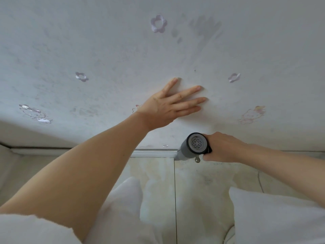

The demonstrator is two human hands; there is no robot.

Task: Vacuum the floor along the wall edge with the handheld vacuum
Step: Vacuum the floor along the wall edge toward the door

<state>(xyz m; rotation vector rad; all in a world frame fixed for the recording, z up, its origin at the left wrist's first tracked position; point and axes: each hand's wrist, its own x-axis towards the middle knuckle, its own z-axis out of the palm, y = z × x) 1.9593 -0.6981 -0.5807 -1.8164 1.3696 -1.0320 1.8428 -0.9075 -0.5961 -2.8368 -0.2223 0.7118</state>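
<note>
Two bare hands are out in front of the person. The left hand (168, 107) lies flat against the wall (109, 50), fingers straight and spread, holding nothing. The right hand (223, 147) is wrapped around the one handheld vacuum (192, 147), fingers curled round its handle side.

The vacuum is a grey cylinder. Its round vented rear cap faces up toward the viewer, and its long axis runs steeply down and a little to the left, so the nose points at the spot where the white baseboard (153, 153) meets the tiled floor (202, 187). The nozzle tip itself is hard to make out; it seems to sit right at that edge. A small round thing hangs just under the body.

On the wall I count three flower stickers (158, 23) and three or so faded cartoon cat stickers (36, 114), one partly hidden behind the left wrist. White trouser legs (123, 205) fill the bottom.
</note>
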